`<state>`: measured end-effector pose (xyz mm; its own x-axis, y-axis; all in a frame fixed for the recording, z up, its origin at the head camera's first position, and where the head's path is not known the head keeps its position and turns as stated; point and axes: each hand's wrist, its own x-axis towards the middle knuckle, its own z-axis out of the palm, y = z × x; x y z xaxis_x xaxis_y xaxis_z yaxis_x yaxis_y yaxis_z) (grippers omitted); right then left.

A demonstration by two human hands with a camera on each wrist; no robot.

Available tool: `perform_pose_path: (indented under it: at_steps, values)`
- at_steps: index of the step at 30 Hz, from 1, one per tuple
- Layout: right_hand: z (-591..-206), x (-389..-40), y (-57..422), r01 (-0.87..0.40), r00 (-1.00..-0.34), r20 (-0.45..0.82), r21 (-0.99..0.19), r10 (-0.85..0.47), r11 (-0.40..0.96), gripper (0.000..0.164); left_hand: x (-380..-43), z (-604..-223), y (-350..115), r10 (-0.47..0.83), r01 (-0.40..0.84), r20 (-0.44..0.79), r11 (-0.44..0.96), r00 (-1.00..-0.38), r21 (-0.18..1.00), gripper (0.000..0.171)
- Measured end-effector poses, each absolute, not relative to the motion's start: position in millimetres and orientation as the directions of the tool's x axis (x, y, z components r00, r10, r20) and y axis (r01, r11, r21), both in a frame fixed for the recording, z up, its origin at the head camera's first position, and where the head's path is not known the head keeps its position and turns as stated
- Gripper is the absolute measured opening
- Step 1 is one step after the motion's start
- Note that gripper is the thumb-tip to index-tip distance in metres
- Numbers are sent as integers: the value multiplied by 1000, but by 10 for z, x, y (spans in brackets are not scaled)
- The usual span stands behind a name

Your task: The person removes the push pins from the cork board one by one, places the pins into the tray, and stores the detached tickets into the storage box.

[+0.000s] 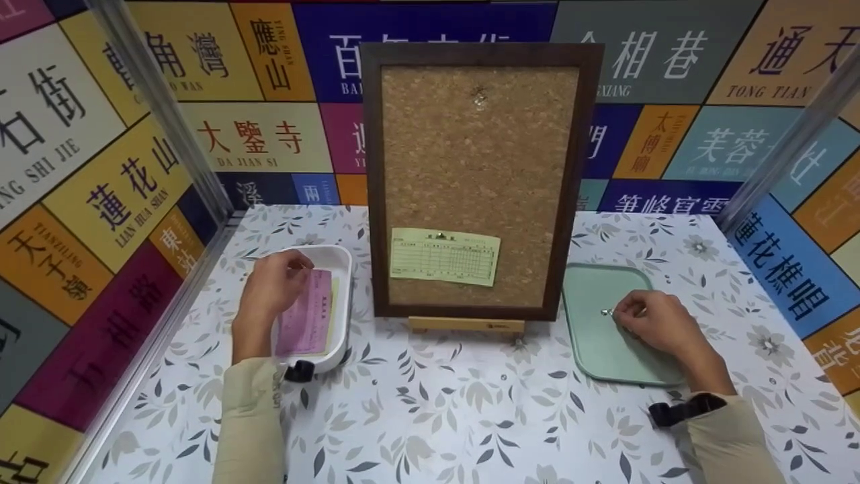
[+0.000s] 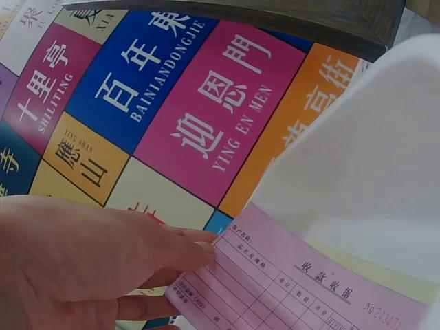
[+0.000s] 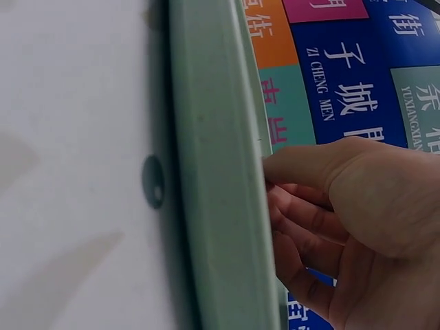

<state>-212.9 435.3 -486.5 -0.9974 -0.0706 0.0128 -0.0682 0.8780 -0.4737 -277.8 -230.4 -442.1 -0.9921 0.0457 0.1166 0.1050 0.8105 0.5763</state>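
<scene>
My left hand [image 1: 274, 286] is over the white tray [image 1: 344, 259]. It pinches the edge of a pink receipt slip [image 2: 275, 289], which lies over a yellow-green slip [image 1: 334, 302]. On the right, my right hand [image 1: 662, 323] is above the green tray [image 1: 605, 356], thumb and fingertips brought together at a small silvery metal clip [image 1: 607, 312]. The green tray's edge hides those fingertips and the clip in the right wrist view. Between the hands stands a framed corkboard [image 1: 470, 181]. A pale green receipt slip [image 1: 443, 259] hangs low on it from a small clip.
A wooden stand [image 1: 467, 325] supports the corkboard. Something small and shiny [image 1: 479, 97] is fixed near the board's top. A flower-patterned cloth [image 1: 430, 430] covers the table, and walls with coloured lettered panels [image 1: 262, 138] enclose its back and sides.
</scene>
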Motion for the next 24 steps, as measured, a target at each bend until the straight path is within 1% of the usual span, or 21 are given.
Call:
perform_pose_path:
  at_steps: [9,12,19,24]
  values:
    - [-4827,-2119,4352,-33,-998,-29,-498,-54,866,16,-2788,-4400,-2274,64,143,157,812,-986,566,20]
    - [-4792,-2115,4326,-27,-999,-25,-516,-47,856,19,-2785,-4393,-2267,63,152,172,805,-983,574,20]
    - [-4646,-2096,4204,-53,-995,102,-516,0,855,23,-2771,-4333,-2224,70,219,266,781,-961,585,17]
    - [-4546,-2062,4127,-36,-988,146,-537,51,843,28,-2773,-4272,-2122,91,290,334,734,-938,615,15]
